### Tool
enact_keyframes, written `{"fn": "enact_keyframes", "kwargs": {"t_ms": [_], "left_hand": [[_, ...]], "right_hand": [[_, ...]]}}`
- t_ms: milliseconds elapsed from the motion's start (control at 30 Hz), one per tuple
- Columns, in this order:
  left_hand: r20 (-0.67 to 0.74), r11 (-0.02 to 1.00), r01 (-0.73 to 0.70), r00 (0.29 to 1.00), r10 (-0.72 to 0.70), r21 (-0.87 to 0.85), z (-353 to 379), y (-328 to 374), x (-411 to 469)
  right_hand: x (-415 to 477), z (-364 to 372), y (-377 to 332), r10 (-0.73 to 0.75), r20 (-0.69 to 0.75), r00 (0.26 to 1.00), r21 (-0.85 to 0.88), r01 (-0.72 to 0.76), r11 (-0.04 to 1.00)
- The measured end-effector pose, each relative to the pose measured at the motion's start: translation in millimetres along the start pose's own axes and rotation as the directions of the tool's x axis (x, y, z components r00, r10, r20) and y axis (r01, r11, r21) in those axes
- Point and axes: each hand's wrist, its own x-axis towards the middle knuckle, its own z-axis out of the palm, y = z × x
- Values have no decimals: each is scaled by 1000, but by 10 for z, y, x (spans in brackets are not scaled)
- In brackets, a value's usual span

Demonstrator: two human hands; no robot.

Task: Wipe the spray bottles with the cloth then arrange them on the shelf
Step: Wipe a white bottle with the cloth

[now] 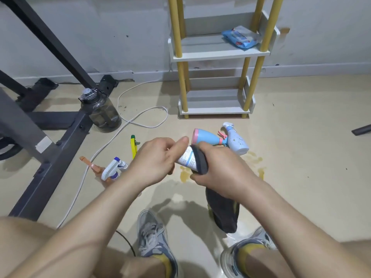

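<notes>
Gripping a white spray bottle (185, 157) in the air with the left hand (154, 159) curled round one end, and clamping a dark grey cloth (200, 159) round the other end with the right hand (222, 173), letting the cloth's tail hang below that hand. Leaving a blue bottle (206, 138) and a pale spray bottle (237, 142) lying side by side on the floor just beyond the right hand, and a yellow bottle (133, 146) and a white-and-blue sprayer (112, 169) lying beside the left hand. Facing a white shelf (218, 54) with yellow posts farther beyond both hands, carrying a blue packet (241, 37) on its upper tier.
</notes>
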Motion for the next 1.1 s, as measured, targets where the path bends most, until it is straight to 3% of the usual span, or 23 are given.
{"fn": "enact_keyframes", "kwargs": {"t_ms": [33, 67, 100, 167, 200, 267, 333, 367, 433, 500, 567, 633, 700, 767, 833, 867, 933, 1033, 1100], "left_hand": [[-9, 993, 116, 993, -116, -12, 0, 2, 19], [27, 975, 218, 976, -217, -44, -2, -5, 26], [74, 959, 280, 958, -276, -51, -8, -23, 28], [108, 965, 255, 963, -247, -68, -5, -55, -16], [110, 971, 206, 975, -194, -117, 2, -86, -32], [116, 966, 65, 993, -37, -248, -13, -127, -76], [127, 915, -40, 987, 99, -400, -92, -148, -106], [120, 890, -73, 983, 141, -450, -141, -192, -91], [103, 797, -105, 973, 205, -595, -249, -224, -79], [129, 727, 18, 987, 97, -686, -283, -192, -69], [166, 875, 154, 982, -86, -458, -222, -169, -47], [153, 941, 159, 981, -117, -298, -140, -186, -5], [109, 932, 46, 994, -7, -361, -93, -231, -5], [57, 898, -91, 990, 128, -429, -133, -265, -24], [71, 846, -161, 971, 228, -509, -205, -309, -19], [104, 795, -134, 965, 240, -592, -237, -313, -26], [183, 743, 35, 976, 118, -668, -266, -295, -27], [206, 893, 233, 965, -162, -385, -208, -230, -13], [175, 904, 211, 972, -155, -372, -103, -187, -31]], "right_hand": [[-2, 108, -22, -101, -135, 986, -230, 68, 971], [-11, 208, -33, -185, -218, 958, -337, 104, 936], [-25, 265, -52, -217, -236, 947, -380, 116, 918], [12, 298, -16, -172, -174, 970, -361, 100, 927], [44, 237, -6, -101, -54, 993, -261, 83, 962], [109, 66, 51, -5, 228, 974, 127, -25, 992], [134, -72, 169, -48, 447, 893, 485, -197, 852], [122, -111, 217, -71, 495, 866, 584, -271, 765], [93, -112, 268, -18, 438, 899, 621, -288, 729], [77, -75, 198, 51, 259, 964, 508, -181, 842], [65, -16, 94, 15, 66, 998, 320, -36, 947], [57, 33, 37, -25, 32, 999, 255, 16, 967], [50, -4, 38, 12, 108, 994, 474, -62, 879], [50, -23, 70, 68, 208, 976, 744, -203, 637], [40, 3, 96, 120, 244, 962, 834, -271, 480], [44, 24, 91, 137, 230, 963, 835, -268, 480], [46, 13, 51, 151, 155, 976, 746, -215, 630], [31, 5, 11, 70, 24, 997, 514, -72, 855], [48, 80, 0, 102, -77, 992, 503, -50, 863]]}}
